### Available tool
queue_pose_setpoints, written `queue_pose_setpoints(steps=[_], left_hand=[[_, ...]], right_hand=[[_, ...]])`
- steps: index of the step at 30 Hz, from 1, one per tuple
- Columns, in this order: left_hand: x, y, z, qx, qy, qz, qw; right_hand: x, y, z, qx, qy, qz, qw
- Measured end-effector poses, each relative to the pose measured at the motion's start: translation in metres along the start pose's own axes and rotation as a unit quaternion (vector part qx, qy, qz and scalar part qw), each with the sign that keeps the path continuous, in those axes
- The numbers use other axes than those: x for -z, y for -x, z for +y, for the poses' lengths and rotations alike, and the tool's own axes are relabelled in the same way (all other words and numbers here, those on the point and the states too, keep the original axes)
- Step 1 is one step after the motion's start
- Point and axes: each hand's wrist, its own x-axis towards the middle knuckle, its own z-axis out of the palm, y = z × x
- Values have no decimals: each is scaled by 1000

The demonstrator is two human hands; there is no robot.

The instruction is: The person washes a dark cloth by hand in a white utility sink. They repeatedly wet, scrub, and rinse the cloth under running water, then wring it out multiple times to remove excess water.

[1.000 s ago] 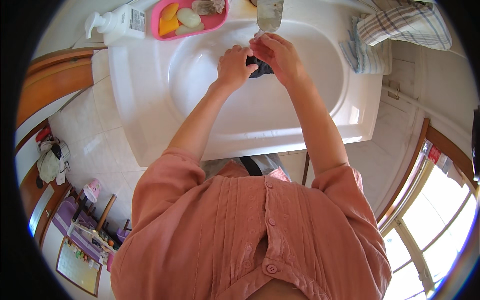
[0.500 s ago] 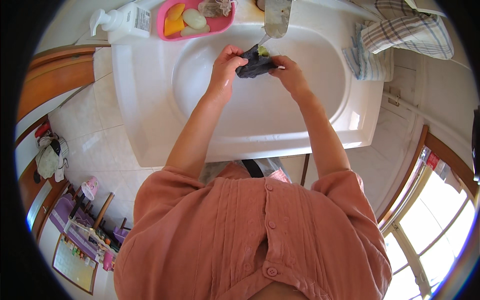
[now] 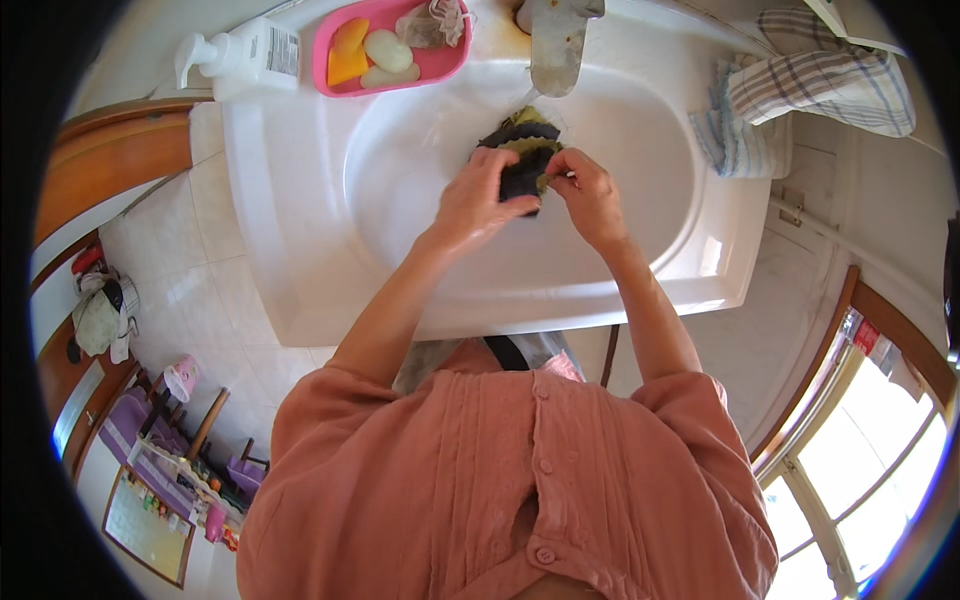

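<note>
Over the basin of a white sink (image 3: 300, 250), both my hands hold a dark cloth with yellow-green stripes (image 3: 525, 145). My left hand (image 3: 480, 200) grips its lower left side. My right hand (image 3: 585, 195) pinches its right edge. The cloth hangs just below the metal tap (image 3: 555, 40). Part of the cloth is hidden behind my fingers.
A pink soap dish (image 3: 390, 55) with orange and white soaps sits at the sink's back left, beside a white pump bottle (image 3: 240, 60). A checked towel (image 3: 800, 100) lies at the sink's right. A wooden door frame (image 3: 110, 160) stands left; a window (image 3: 880, 450) is lower right.
My hands came away from under the tap toward the basin's middle, and the cloth has been spread out more between them.
</note>
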Motion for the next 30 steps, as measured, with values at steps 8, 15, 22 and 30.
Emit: queue_pose_setpoints(steps=[8, 15, 22, 30], left_hand=[[15, -2, 6, 219, 499, 86, 834], [42, 1, 10, 275, 680, 93, 674], [54, 14, -5, 255, 607, 143, 739], [54, 29, -26, 237, 275, -75, 929]], right_hand=[[-8, -19, -20, 33, -136, 75, 987], [-17, -31, 1, -11, -139, -38, 990], [36, -11, -21, 33, -264, 52, 963], [53, 13, 20, -39, -11, -53, 998]])
